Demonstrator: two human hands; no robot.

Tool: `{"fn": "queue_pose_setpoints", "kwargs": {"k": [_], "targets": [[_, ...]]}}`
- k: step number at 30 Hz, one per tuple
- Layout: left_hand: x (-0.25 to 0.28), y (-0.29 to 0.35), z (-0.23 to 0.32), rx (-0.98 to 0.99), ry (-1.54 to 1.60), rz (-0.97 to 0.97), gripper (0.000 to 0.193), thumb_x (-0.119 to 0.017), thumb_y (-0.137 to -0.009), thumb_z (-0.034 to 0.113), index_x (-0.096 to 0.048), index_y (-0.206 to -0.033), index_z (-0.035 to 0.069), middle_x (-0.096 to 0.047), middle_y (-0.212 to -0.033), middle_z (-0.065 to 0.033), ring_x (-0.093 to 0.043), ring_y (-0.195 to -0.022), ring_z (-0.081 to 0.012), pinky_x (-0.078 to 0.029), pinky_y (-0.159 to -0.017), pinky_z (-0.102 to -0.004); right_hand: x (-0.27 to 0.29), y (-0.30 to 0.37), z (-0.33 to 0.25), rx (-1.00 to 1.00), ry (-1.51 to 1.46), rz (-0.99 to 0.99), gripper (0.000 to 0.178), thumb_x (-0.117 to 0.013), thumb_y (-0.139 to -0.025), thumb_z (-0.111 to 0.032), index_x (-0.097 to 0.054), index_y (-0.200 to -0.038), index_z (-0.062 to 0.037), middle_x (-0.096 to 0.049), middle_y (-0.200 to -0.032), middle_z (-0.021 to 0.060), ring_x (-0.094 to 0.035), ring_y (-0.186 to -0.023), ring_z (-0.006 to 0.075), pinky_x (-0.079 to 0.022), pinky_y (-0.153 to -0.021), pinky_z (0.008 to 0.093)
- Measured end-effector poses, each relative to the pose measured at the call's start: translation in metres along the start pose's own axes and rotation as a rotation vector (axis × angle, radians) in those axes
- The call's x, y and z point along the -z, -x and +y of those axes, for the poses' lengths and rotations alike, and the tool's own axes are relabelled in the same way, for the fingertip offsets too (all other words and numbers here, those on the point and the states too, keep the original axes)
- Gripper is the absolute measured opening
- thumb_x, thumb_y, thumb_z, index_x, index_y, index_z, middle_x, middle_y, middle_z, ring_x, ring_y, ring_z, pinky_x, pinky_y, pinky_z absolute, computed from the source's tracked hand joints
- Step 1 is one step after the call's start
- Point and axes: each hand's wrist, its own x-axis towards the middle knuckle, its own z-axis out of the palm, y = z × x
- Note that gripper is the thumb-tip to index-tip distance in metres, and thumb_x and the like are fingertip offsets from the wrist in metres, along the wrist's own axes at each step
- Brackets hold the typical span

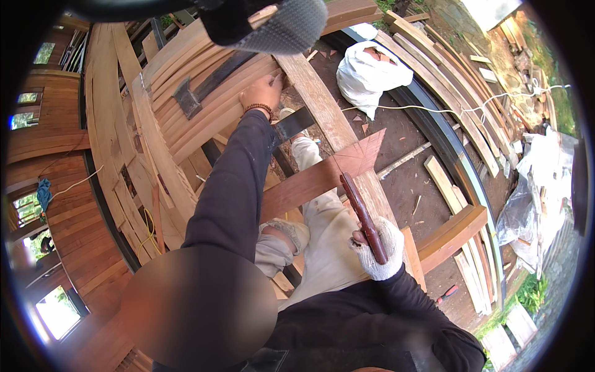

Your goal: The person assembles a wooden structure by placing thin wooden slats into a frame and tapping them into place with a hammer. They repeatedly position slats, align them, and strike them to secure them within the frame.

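In my gloved right hand [381,248] is a long, dark reddish-brown handle [361,211]. Its far end points at a reddish board [322,183] with an angled end; any blade beyond it is too thin to make out. That board lies across a pale, worn plank [331,99]. My bare left hand [260,94], with a beaded bracelet at the wrist, reaches forward to the stacked boards [207,133] beside the plank. Its fingers look curled, and what they hold, if anything, is hidden. Left of it a hatchet-like head [187,100] rests on the stack.
A white sack [372,74] stands beyond the plank, with a pale cord running right from it. Long timbers [440,80] and a dark metal beam [427,133] line the right side. A thick beam [452,232] juts out near a red-handled tool [447,294]. Clear plastic sheeting [536,192] lies far right.
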Motion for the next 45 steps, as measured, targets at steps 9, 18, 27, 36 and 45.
{"fn": "queue_pose_setpoints", "kwargs": {"k": [9,18,27,36,45], "targets": [[0.000,0.003,0.004,-0.004,0.022,0.011,0.056,-0.050,-0.101,0.066,-0.080,-0.118,0.021,-0.078,-0.112,-0.0170,-0.071,-0.112,-0.0367,-0.043,-0.105,-0.0504,0.001,0.004,0.000,-0.157,-0.244,0.095,0.021,-0.085,-0.088,-0.013,-0.068,-0.094,-0.0016,-0.068,-0.077,0.0097,-0.065,-0.066,0.0228,-0.053,-0.064,0.0364],[-0.002,0.007,0.006,-0.006,0.020,0.080,0.052,-0.054,-0.100,0.065,-0.081,-0.116,0.023,-0.079,-0.106,-0.0180,-0.073,-0.108,-0.0359,-0.044,-0.103,-0.0462,0.010,0.016,0.004,-0.190,-0.514,0.029,0.020,-0.073,-0.095,0.004,-0.062,-0.111,0.0060,-0.067,-0.095,0.0090,-0.068,-0.081,0.0134,-0.060,-0.072,0.0320],[0.004,0.014,0.010,-0.012,0.036,0.103,0.050,-0.056,-0.100,0.062,-0.081,-0.114,0.022,-0.079,-0.104,-0.0180,-0.073,-0.106,-0.0353,-0.044,-0.102,-0.0463,0.012,0.018,-0.014,-0.307,-0.320,0.070,0.016,-0.070,-0.095,0.005,-0.063,-0.110,0.0081,-0.068,-0.100,0.0107,-0.064,-0.079,0.0130,-0.057,-0.067,0.0316],[-0.002,0.011,0.002,-0.044,0.058,0.119,0.055,-0.054,-0.099,0.067,-0.081,-0.114,0.021,-0.079,-0.101,-0.0165,-0.073,-0.104,-0.0370,-0.046,-0.100,-0.0482,0.008,0.000,-0.018,-0.061,-0.164,0.059,0.016,-0.078,-0.091,-0.001,-0.066,-0.100,0.0041,-0.072,-0.087,0.0113,-0.069,-0.075,0.0164,-0.057,-0.066,0.0345],[0.003,0.012,-0.003,-0.069,0.100,0.098,0.051,-0.058,-0.099,0.061,-0.080,-0.113,0.018,-0.079,-0.100,-0.0167,-0.074,-0.104,-0.0361,-0.047,-0.100,-0.0487,0.001,-0.023,-0.018,0.075,0.132,0.002,0.014,-0.076,-0.090,-0.002,-0.067,-0.100,0.0024,-0.068,-0.084,0.0084,-0.065,-0.076,0.0160,-0.056,-0.073,0.0331]]}}
